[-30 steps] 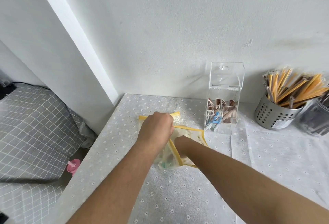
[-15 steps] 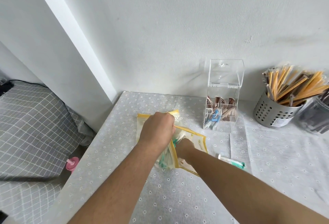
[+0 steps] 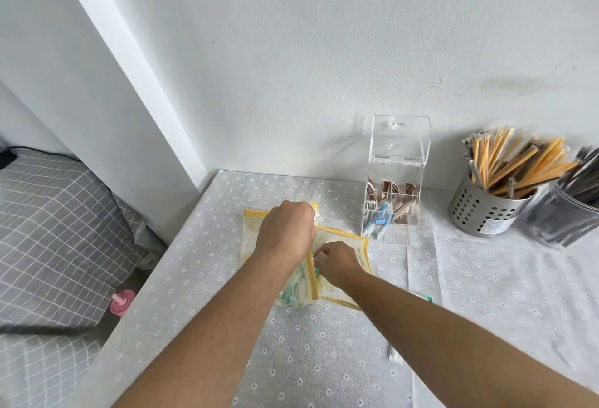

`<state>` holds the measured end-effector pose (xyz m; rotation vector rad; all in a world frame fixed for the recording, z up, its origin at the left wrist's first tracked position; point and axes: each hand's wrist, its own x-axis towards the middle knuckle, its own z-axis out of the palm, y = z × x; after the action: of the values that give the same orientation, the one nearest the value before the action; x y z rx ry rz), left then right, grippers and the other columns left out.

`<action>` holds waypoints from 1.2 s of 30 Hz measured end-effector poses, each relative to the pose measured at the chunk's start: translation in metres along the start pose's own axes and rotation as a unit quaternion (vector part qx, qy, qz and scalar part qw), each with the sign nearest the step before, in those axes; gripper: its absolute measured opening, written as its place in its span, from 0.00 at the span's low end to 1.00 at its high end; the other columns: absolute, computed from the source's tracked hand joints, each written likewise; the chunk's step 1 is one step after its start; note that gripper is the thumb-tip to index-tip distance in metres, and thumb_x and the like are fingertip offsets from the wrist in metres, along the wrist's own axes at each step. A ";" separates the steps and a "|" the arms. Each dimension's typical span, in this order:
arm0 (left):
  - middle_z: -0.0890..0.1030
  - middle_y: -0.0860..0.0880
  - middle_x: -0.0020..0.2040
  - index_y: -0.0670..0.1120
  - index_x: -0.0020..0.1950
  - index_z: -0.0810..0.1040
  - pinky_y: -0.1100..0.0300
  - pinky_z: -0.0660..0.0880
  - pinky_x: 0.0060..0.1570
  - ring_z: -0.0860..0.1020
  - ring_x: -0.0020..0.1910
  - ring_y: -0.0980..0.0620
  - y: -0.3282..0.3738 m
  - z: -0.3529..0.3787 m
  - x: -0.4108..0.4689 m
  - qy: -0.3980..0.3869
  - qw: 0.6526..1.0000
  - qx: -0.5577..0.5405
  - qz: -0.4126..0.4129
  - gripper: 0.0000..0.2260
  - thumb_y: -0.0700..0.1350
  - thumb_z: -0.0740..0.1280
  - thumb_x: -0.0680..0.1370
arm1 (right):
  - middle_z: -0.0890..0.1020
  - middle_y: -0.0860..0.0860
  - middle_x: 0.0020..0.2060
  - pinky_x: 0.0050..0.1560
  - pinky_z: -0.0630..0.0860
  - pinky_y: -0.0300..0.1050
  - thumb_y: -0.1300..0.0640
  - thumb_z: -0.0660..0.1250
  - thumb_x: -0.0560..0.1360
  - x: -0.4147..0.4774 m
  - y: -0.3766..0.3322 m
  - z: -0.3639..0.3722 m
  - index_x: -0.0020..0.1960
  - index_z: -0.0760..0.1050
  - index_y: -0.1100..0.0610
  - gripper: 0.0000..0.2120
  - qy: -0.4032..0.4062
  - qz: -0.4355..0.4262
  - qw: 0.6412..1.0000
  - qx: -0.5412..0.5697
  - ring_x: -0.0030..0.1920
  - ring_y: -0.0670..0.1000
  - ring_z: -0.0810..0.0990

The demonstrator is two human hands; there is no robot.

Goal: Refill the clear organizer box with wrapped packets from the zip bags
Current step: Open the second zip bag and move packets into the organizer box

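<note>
Left hand point(image 3: 287, 232) fisted on the rim of one yellow-edged clear zip bag point(image 3: 343, 245) mid-table; right hand point(image 3: 337, 261) reaches inside, grip unclear; one lidded clear acrylic organizer box point(image 3: 397, 177) stands beyond.

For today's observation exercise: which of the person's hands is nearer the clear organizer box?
Right. The right hand is at the zip bag's mouth, just below-left of the box; the left hand is farther left.

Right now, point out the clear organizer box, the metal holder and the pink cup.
clear organizer box point(image 3: 400, 148): head view, raised lid.
metal holder point(image 3: 479, 209): head view, perforated wall.
pink cup point(image 3: 122, 301): head view, its body.
</note>
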<state>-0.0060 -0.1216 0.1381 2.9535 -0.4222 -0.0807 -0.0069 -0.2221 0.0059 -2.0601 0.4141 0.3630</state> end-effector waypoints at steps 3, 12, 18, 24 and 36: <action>0.84 0.43 0.40 0.40 0.42 0.81 0.56 0.76 0.35 0.78 0.34 0.46 0.001 0.002 0.000 -0.003 1.000 0.005 -0.006 0.05 0.38 0.66 0.74 | 0.82 0.57 0.41 0.37 0.76 0.44 0.64 0.65 0.74 0.001 -0.001 0.001 0.47 0.81 0.62 0.06 0.018 -0.014 1.000 -0.014 0.38 0.54 0.79; 0.82 0.43 0.41 0.41 0.44 0.80 0.56 0.74 0.36 0.79 0.39 0.43 0.005 -0.007 0.009 0.015 0.999 0.005 -0.032 0.04 0.37 0.65 0.74 | 0.84 0.57 0.44 0.44 0.75 0.42 0.62 0.63 0.73 -0.044 -0.031 -0.053 0.47 0.81 0.58 0.08 0.019 -0.179 0.963 -0.201 0.46 0.57 0.81; 0.81 0.43 0.40 0.41 0.43 0.79 0.58 0.71 0.33 0.78 0.36 0.44 0.011 0.000 0.018 0.015 0.998 -0.016 -0.065 0.05 0.35 0.64 0.73 | 0.84 0.58 0.33 0.41 0.83 0.51 0.65 0.70 0.71 -0.071 -0.040 -0.172 0.42 0.82 0.61 0.02 0.090 -0.153 0.984 0.001 0.31 0.51 0.82; 0.82 0.44 0.38 0.41 0.42 0.79 0.57 0.76 0.36 0.81 0.38 0.44 0.018 0.006 0.025 0.000 0.998 -0.018 -0.062 0.04 0.36 0.65 0.73 | 0.83 0.57 0.34 0.39 0.81 0.47 0.64 0.67 0.74 -0.039 -0.019 -0.235 0.43 0.81 0.61 0.05 0.255 -0.091 0.961 -0.048 0.34 0.53 0.82; 0.82 0.43 0.38 0.40 0.40 0.79 0.54 0.77 0.36 0.81 0.38 0.44 0.017 0.005 0.023 -0.010 0.999 -0.009 -0.035 0.05 0.39 0.65 0.74 | 0.81 0.56 0.37 0.33 0.78 0.40 0.66 0.62 0.74 0.040 0.006 -0.196 0.39 0.79 0.62 0.08 0.129 0.001 0.967 -0.221 0.31 0.51 0.76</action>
<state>0.0114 -0.1447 0.1350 2.9525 -0.3202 -0.1227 0.0436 -0.4011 0.0808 -2.5579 0.5282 0.1986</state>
